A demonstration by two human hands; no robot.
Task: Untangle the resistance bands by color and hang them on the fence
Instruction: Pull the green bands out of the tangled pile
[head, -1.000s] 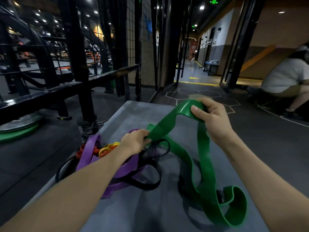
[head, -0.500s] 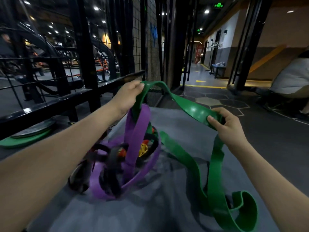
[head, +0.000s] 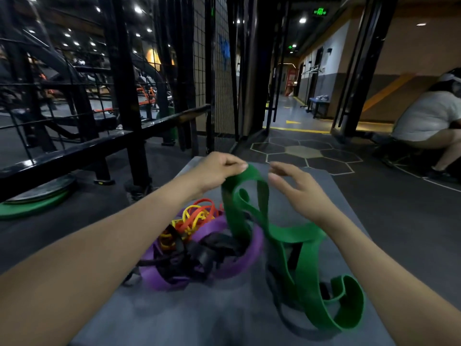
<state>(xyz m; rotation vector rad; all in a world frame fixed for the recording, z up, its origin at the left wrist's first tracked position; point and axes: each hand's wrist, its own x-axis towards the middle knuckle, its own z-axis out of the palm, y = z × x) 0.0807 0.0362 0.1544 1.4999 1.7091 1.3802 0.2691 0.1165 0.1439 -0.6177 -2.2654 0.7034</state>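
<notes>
Green band [head: 287,233] hangs pinched in the left hand's [head: 217,171] grip; beside it, the right hand [head: 296,188] is released.

The green band [head: 287,233] looks like smooth rubber with a dull sheen, and the purple band [head: 252,255] has the same soft, matt finish. The thin red [head: 199,216] and yellow [head: 192,213] bands look rubbery too. They lie on a grey mat [head: 199,315], matt and faintly grainy. The fence [head: 74,151] is black painted metal, its rail glossy under the lights. The floor [head: 399,216] is dark and matt.
</notes>
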